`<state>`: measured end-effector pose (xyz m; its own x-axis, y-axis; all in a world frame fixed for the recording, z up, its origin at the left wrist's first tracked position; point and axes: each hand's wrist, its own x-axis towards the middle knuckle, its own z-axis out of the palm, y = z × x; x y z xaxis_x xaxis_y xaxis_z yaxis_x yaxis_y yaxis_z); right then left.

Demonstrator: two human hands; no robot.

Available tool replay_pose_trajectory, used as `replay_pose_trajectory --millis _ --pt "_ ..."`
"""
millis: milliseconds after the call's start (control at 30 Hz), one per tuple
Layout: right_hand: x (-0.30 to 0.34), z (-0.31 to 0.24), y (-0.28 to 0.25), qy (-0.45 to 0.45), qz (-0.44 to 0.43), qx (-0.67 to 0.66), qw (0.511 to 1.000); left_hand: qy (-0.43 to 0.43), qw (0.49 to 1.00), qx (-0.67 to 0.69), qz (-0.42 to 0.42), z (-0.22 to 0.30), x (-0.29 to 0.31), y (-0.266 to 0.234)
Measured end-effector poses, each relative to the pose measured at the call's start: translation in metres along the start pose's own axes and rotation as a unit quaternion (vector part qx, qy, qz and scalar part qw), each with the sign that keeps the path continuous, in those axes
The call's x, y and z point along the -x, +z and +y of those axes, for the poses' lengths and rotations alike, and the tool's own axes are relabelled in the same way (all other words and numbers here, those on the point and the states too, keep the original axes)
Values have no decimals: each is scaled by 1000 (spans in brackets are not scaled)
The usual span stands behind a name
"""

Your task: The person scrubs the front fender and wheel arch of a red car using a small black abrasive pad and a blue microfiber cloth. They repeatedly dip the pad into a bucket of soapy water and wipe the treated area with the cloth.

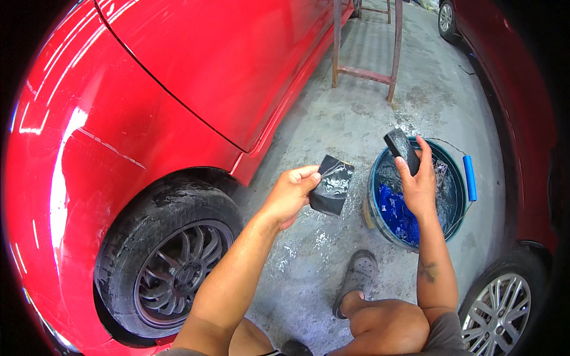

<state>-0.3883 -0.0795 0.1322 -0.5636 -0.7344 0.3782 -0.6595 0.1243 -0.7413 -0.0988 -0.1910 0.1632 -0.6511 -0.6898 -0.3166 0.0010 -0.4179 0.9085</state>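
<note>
right hand (418, 181) pinching a dark block (401, 149) — long axis tilted up-left — directly above the water bucket (469, 222), nearer it than the left hand (289, 194), which pinches what looks like wet dark sandpaper (331, 184) just left of the rim.

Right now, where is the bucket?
In the head view, the bucket stands on the wet concrete floor at right of centre, under the right hand, beside the sandalled foot.
</note>
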Motion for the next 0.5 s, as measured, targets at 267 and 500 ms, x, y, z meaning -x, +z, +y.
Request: replay_pose_trajectory --millis 267,500 --pt "22 -72 16 -209 -246 -112 940 -26 998 45 25 2 -4 5" --pt "16 -59 25 -177 -299 -138 928 -6 992 119 -35 10 1 1"
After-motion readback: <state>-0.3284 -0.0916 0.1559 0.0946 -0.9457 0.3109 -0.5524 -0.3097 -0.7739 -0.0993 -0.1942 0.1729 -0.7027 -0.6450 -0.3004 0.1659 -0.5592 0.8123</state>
